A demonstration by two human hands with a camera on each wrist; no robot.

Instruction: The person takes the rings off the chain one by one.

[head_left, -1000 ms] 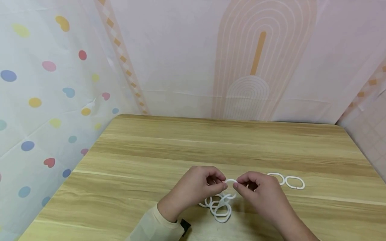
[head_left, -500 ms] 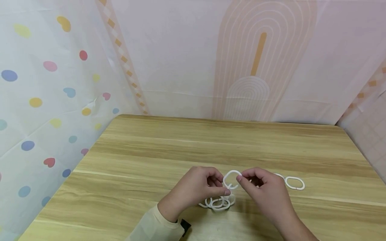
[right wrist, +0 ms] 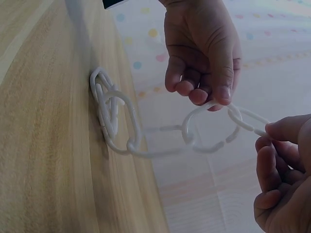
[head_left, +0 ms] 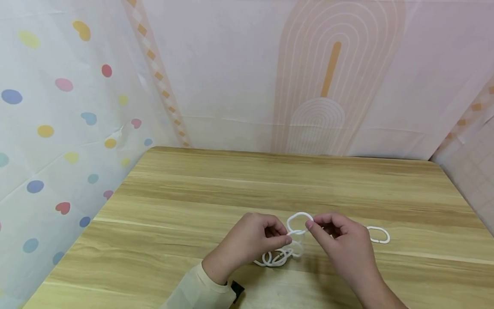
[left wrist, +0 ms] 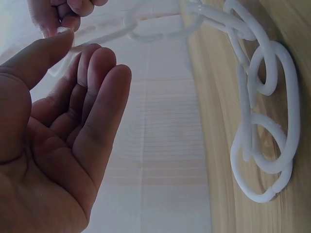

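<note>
In the head view, my left hand (head_left: 254, 236) pinches a white plastic chain link (right wrist: 211, 148) between thumb and forefinger. My right hand (head_left: 343, 244) pinches the end link (head_left: 300, 213) at its right side. The right wrist view shows this end link passing through the one at the left fingertips, each with a small gap in its side. From there the chain hangs down, and its lower links (left wrist: 290, 102) lie in a heap on the wooden table. The left hand's other fingers are loosely bent in the left wrist view.
A separate white link (head_left: 379, 234) lies on the table (head_left: 216, 180) right of the right hand, which covers what is just left of it. A dark strap end (head_left: 237, 291) shows by the left sleeve. Patterned cloth (head_left: 216, 77) stands behind the table.
The right hand has shifted slightly up and right, lifting and turning the end link. It now covers a second loose link seen earlier. The hanging chain has swung; the left hand stays nearly still.
</note>
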